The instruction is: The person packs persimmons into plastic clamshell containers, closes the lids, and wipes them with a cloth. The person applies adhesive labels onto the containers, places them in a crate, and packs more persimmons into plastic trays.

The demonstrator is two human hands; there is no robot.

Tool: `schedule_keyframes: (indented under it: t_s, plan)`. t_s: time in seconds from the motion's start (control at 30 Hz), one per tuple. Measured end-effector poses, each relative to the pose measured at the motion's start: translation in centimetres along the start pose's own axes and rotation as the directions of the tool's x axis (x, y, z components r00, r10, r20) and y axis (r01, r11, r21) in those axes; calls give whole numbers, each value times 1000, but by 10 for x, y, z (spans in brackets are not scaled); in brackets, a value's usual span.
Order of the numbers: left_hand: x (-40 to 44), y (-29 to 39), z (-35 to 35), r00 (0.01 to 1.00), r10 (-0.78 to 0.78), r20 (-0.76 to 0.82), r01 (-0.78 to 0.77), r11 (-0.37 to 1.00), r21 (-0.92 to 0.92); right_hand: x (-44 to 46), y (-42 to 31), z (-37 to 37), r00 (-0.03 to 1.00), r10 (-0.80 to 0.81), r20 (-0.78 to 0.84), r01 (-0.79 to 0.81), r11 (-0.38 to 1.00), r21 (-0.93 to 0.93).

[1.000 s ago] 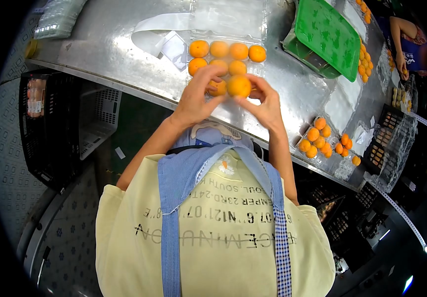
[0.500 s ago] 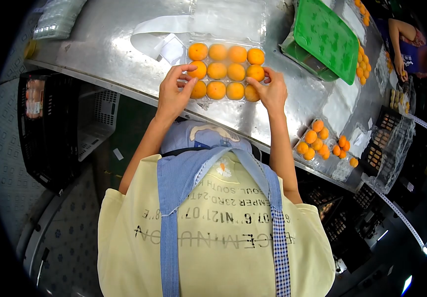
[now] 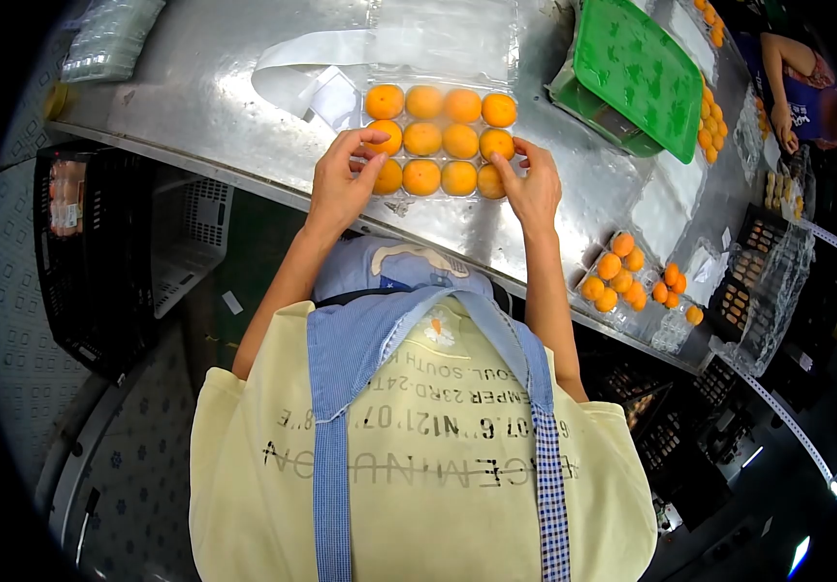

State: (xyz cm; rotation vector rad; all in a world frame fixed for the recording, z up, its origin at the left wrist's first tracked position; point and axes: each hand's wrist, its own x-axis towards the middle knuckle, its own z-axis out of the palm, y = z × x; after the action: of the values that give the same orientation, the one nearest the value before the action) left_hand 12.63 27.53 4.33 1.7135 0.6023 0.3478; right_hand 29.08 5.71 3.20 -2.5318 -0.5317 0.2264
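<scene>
1. Both hands had parted since a second earlier, when they were close together over the front of the clear tray (image 3: 441,158) with an orange raised between them; now they were at its two sides.
2. At the tray's left side, the left hand (image 3: 341,184) had its fingers curved over the end orange of the middle row, thumb near the front-row one.
3. Opposite, the right hand (image 3: 537,189) had its thumb and forefinger at the right-hand end of those rows. Whether either hand was gripping, I could not tell.
4. Twelve oranges (image 3: 422,177) sat in the tray, three rows of four, near the front edge of the metal counter (image 3: 215,107).
5. Beyond the tray spread a transparent plastic sheet (image 3: 443,39), with a white card (image 3: 333,97) just to its left.
6. Farther right stood a bin with a green top (image 3: 637,73); nearer the edge lay another group of oranges (image 3: 620,272).
7. Stacked clear containers (image 3: 116,39) occupied the far left.
8. At far right, a co-worker's arm (image 3: 777,82) showed.
</scene>
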Motion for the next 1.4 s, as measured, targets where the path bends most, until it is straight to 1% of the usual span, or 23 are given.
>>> schedule_keyframes:
  t_s: [0.03,0.13,0.23,0.33,0.47,0.63,0.73,0.9,1.0,1.03,1.1,1.13,1.2,1.27,1.3,1.4]
  plan:
    - [0,0,0,1000,-1,1,1,1000,-2,0,3,3,999,-28,-30,28,1000,2]
    - [1,-2,0,1000,-7,9,7,1000,-10,-1,7,5,999,-16,-27,17,999,46]
    - [1,-4,1,1000,-15,18,15,1000,-17,-3,15,12,995,-56,-83,66,991,113]
    - [1,-5,2,1000,-15,26,15,1000,-15,-4,17,17,993,-35,-109,52,986,157]
    - [0,-4,2,999,-20,33,20,1000,5,0,23,17,999,20,-30,-12,969,246]
    - [-1,-4,3,999,-16,34,16,1000,1,9,25,9,992,61,107,-88,961,264]
    - [-2,-7,1,999,-20,28,20,1000,-2,13,20,-1,991,65,114,-93,962,257]
    - [-2,-7,0,999,-31,16,30,999,28,12,20,3,989,118,86,-138,952,273]
    - [7,-16,-2,999,-23,-42,22,1000,-18,12,22,4,993,95,66,-109,959,261]
    - [16,-17,-6,997,-17,-72,19,1000,23,12,23,5,996,77,55,-88,963,256]
    - [41,-19,-13,991,-3,-135,17,995,103,9,34,15,998,70,0,-65,925,374]
    - [56,-22,-15,989,-24,-148,45,989,140,7,35,16,997,68,-25,-50,901,432]
    - [90,-32,-19,982,-65,-175,102,972,213,1,35,13,996,92,-7,-78,869,488]
    - [123,-50,-17,978,-99,-186,139,966,218,-6,32,10,991,137,6,-118,826,551]
    - [136,-55,-17,975,-115,-189,157,963,221,-8,39,12,992,129,3,-109,823,558]
    - [160,-44,-8,926,-339,-166,361,924,124,-14,49,10,992,122,15,-108,805,583]
